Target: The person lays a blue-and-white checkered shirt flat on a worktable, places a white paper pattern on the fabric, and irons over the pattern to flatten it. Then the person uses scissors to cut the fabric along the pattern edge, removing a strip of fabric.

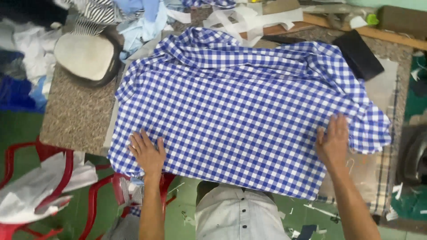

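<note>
1. The bench was the biggest thing. It had a speckled brown top, and it sat over a green floor.
2. The blue and white checked shirt lay spread out on the bench. It covered most of the middle. The near part looked flat and smooth. The far edge and the right side were bunched up, so it seemed there was smoothing left to do there.
3. A heap of cloth scraps was piled at the far side of the bench, with pale strips mixed in.
4. A red plastic chair stood at the left, with white cloth draped on it.
5. A white padded shape sat on the far left of the bench. It may have been a pressing pad, but it was hard to tell.
6. A flat black thing lay at the far right, just beside the shirt.
7. The left hand was open and pressed flat on the near left corner of the shirt. It gripped nothing.
8. The right hand was open too, with fingers spread flat on the right edge of the shirt.
</note>
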